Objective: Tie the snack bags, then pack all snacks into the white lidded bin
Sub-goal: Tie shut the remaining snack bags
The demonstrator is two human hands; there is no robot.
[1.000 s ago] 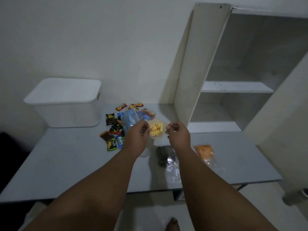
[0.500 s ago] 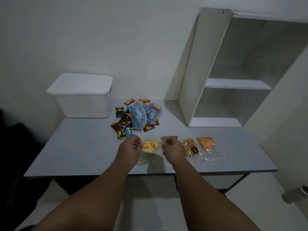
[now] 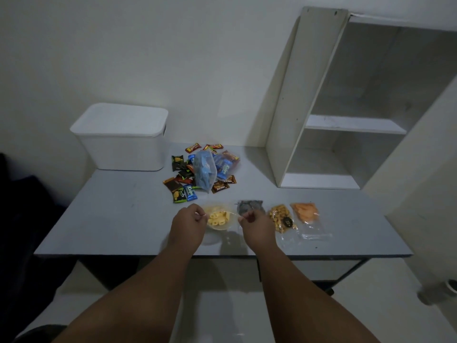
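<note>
Against the back wall, at right: tall white shelf unit, standing on the far right part of a grey table. At the tabletop's far left: white lidded bin, lid on, well apart from both hands. Between bin and shelf unit, nearer the bin: heap of small wrapped snacks in black, red, brown and blue packets, with a clear bag of blue packets lying on top.

Near the front edge, both forearms reaching in from below. Left hand: fingers curled, pinching the left plastic tail of a bag of yellow tube snacks. Right hand: curled the same way, pinching the right tail, partly covering a bag of dark snacks behind it. Tails drawn out to either side; bag hanging between the two hands, shadow on the tabletop beneath. Knot or none: impossible to tell.

Just right of the right hand, lying flat side by side: bag of golden-brown nuggets with a dark round label, then bag of orange snacks, loose clear ends toward the front edge.
</note>
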